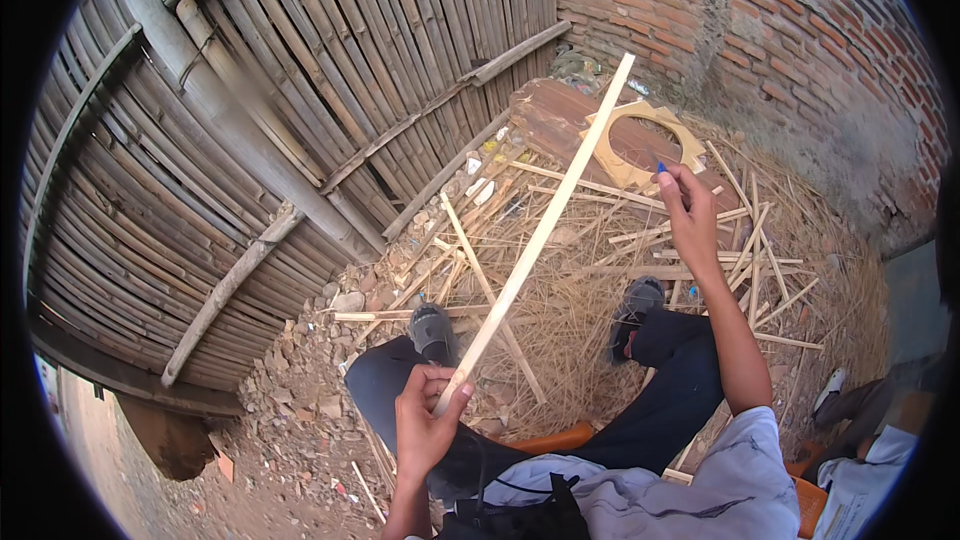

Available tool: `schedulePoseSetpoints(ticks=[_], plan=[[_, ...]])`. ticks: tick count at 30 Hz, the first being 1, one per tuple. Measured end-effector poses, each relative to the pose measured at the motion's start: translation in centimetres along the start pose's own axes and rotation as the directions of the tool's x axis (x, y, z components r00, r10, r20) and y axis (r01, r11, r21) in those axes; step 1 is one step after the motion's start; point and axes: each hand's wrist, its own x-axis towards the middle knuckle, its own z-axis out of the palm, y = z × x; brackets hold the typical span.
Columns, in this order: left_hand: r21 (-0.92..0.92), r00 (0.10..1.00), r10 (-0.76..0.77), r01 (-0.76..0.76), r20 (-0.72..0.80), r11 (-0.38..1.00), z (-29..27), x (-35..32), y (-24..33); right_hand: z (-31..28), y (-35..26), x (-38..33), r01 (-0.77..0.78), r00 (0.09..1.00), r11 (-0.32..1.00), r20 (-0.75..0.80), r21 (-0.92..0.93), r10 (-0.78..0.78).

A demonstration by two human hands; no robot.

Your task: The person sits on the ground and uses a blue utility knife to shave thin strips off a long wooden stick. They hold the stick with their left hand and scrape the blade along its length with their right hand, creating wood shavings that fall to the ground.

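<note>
Pale strip (538, 230) is pinched near-end by left hand (428, 424), slanting away rightward; blue pen-like thingy (661, 168) is pinched by right hand (692, 218), off its right side.

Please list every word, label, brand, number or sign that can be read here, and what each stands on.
None can be read.
Wooden strip in the left hand: no readable text.
Blue-tipped pen in the right hand: no readable text.
Pale cloth at lower right: any marks are too blurred to read.
</note>
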Motion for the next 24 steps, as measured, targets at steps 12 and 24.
schedulePoseSetpoints(ticks=[12,24], plan=[[-0.142,0.983,0.182,-0.183,-0.023,0.973,5.8,2.7,4.4,4.8,-7.4,-9.8,0.466,0.784,0.873,0.389,0.145,-0.484],[-0.380,0.994,0.076,-0.042,0.076,0.924,7.8,3.1,5.5,4.7,-7.7,-10.0,0.554,0.755,0.817,0.317,0.162,-0.575]])
